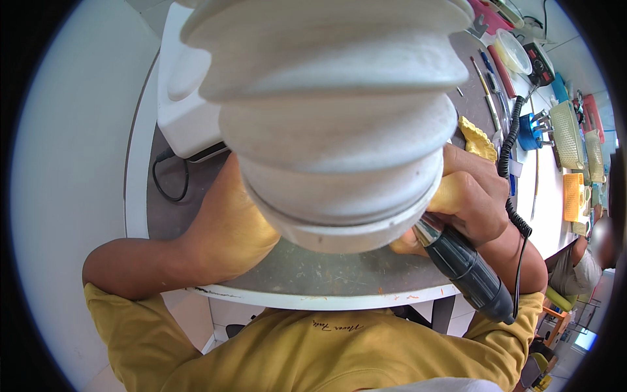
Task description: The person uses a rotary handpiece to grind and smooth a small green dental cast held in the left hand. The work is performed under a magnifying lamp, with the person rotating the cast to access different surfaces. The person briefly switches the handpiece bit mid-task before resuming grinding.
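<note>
My right hand [473, 193] is closed round a black rotary handpiece [467, 264] with a metal nose. The handpiece slants down to the right, and its coiled black cord [506, 147] runs up along the right side of the bench. A thick white ribbed hose [336, 124] fills the middle of the view and hides the handpiece's tip. My left hand [245, 225] reaches in from the left behind the hose. Its fingers and anything they hold are hidden. Just beyond my right hand lies a yellow piece with a bumpy edge [478, 139], perhaps a dental cast.
A white machine [186, 111] with a black cable stands at the left beside a pale wall. To the right lie slim hand tools [488, 95], a blue holder [530, 132], a clear tub [513, 52], a black control box [539, 64] and baskets [567, 134]. Another person [578, 268] sits far right.
</note>
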Motion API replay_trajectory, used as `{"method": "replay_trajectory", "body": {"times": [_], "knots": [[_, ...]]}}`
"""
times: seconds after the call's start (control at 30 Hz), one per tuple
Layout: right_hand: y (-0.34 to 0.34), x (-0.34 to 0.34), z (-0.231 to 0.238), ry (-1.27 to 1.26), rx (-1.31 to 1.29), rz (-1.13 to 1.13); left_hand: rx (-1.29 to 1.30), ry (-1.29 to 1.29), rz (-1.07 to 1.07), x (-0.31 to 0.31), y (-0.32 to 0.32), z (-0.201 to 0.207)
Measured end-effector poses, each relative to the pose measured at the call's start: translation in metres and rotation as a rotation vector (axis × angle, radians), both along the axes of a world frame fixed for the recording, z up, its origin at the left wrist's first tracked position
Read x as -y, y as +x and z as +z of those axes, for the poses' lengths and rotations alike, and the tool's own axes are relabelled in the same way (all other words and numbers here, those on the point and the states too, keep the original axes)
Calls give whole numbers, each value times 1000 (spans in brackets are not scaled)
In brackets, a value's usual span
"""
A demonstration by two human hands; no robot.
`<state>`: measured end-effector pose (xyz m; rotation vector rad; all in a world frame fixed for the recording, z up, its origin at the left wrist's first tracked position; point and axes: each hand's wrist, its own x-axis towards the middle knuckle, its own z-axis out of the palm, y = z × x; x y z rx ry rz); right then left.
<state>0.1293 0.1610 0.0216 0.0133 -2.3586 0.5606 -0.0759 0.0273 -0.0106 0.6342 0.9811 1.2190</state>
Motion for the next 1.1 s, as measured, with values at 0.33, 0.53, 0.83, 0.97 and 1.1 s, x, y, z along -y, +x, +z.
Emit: {"method": "replay_trajectory", "body": {"times": [0.33, 0.53, 0.83, 0.97, 1.1], "knots": [[1, 0, 0, -15, 8, -22, 21, -7, -5, -1, -1, 1], [1, 0, 2, 29, 23, -32, 38, -14, -3, 0, -1, 1], [-2, 2, 1, 26, -13, -38, 69, -22, -1, -2, -4, 1], [-3, 4, 1, 18, -28, -58, 160, -19, 10, -1, -3, 2], [-2, 3, 3, 30, -11, -60, 109, -37, 7, -2, -2, 2]]}}
